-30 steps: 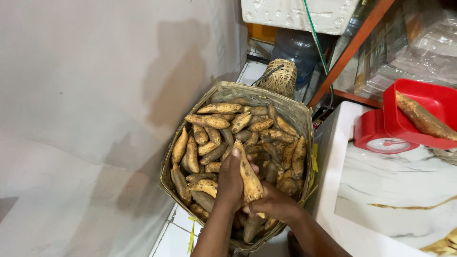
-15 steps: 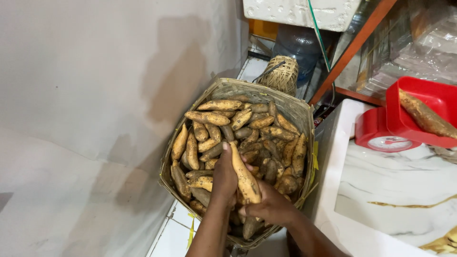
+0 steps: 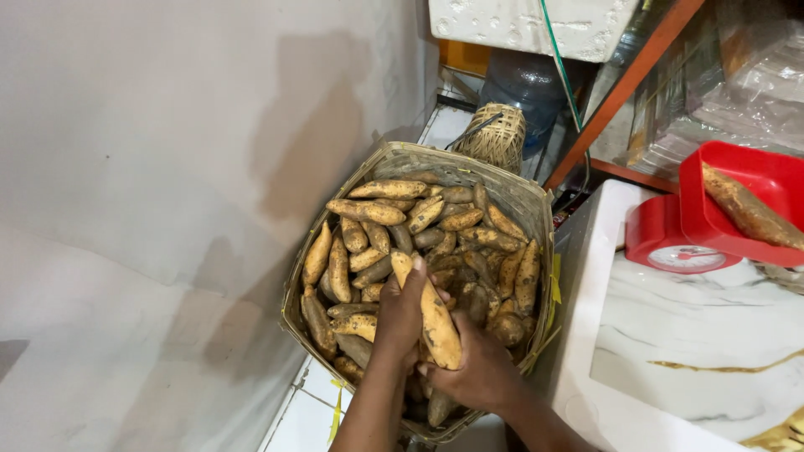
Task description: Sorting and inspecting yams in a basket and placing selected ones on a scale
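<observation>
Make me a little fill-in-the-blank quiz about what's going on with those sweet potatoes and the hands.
1. Both hands, left hand and right hand, hold one long sweet potato above a woven ____ full of them.
2. The scale beside the basket is coloured ____.
3. In the scale's tray lies ____ sweet potato.
4. The scale stands on a white ____ top with gold veins.

Missing words: basket; red; one; marble
</observation>
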